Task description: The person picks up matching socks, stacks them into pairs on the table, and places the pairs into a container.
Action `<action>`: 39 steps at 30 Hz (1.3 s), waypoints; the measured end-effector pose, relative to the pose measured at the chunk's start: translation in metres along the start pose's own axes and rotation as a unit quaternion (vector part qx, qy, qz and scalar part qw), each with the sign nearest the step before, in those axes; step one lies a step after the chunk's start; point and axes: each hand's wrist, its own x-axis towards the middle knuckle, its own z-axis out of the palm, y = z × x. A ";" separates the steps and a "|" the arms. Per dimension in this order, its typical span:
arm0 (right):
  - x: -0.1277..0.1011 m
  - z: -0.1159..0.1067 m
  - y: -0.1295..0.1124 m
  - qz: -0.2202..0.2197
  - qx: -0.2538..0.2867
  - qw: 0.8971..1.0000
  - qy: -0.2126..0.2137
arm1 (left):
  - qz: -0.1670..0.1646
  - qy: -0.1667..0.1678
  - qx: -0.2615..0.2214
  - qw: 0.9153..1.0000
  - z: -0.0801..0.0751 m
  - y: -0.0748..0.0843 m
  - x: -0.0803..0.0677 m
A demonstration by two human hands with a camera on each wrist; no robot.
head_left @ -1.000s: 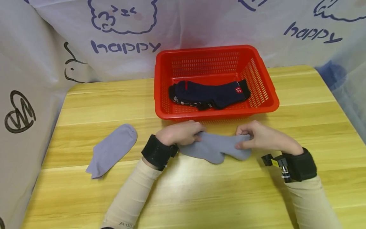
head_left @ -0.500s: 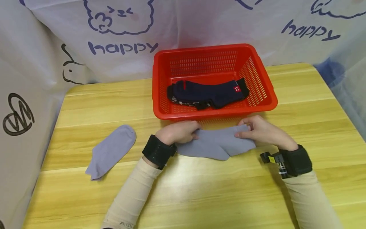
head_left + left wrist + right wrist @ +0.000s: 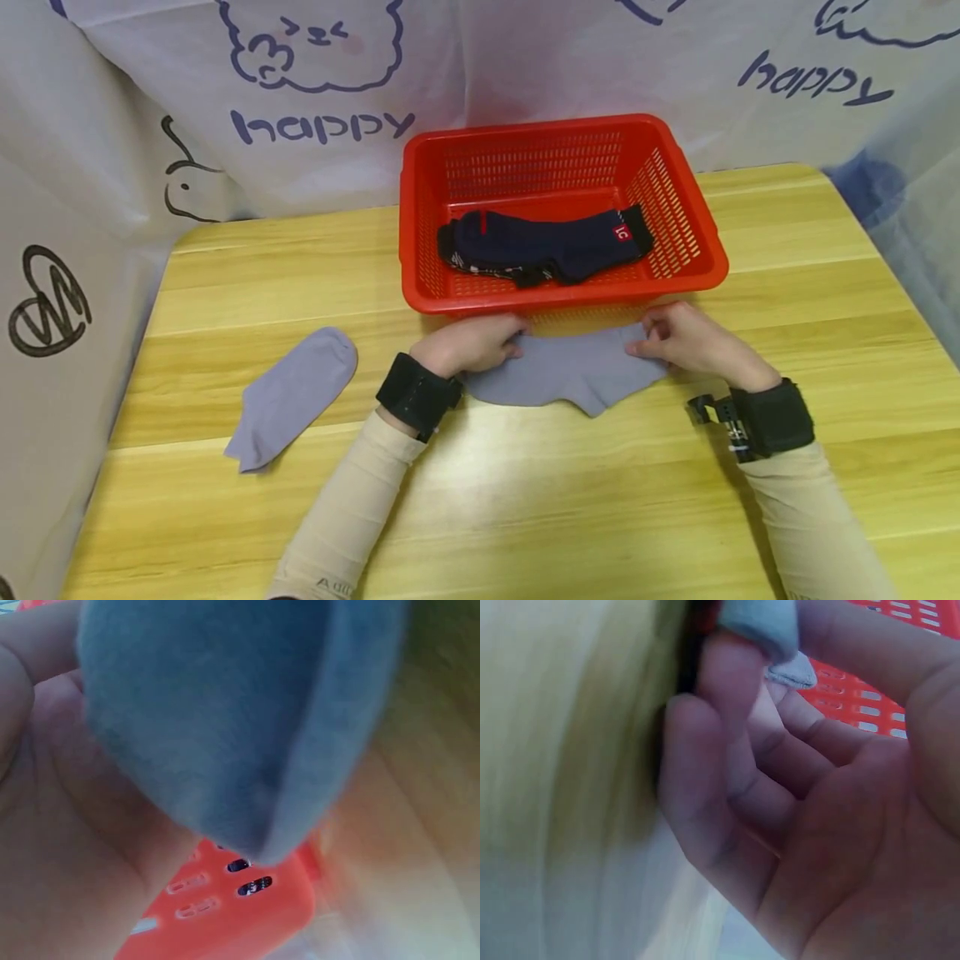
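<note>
Grey sock flat on table, just in front of red basket. Left hand pinches one end, fingers curled round the cloth. Right hand pinches the other end between thumb and bent fingers. Second grey sock lies well to the left.

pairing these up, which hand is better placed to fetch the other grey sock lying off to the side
Left, probably. The loose grey sock lies beyond the left hand, on its side of the table; the right hand would have to cross over.
</note>
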 end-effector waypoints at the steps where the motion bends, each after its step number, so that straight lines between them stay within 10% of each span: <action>1: 0.000 0.000 0.001 0.002 -0.004 1.000 0.002 | 0.002 0.005 0.001 1.000 0.000 0.001 0.000; 14: 0.001 -0.001 0.003 0.045 -0.040 0.998 0.035 | 0.093 0.082 0.091 0.988 0.010 0.042 0.001; 25: 0.000 0.013 -0.026 -0.030 -0.057 0.996 0.059 | -0.037 0.026 0.034 0.998 0.003 0.022 -0.008; 33: 0.002 0.048 -0.059 -0.118 -0.102 0.987 0.043 | -0.055 0.002 0.033 0.998 0.003 0.021 -0.006; 39: 0.001 0.062 -0.062 -0.097 -0.148 0.983 0.053 | -0.067 -0.003 0.033 0.997 0.005 0.020 -0.003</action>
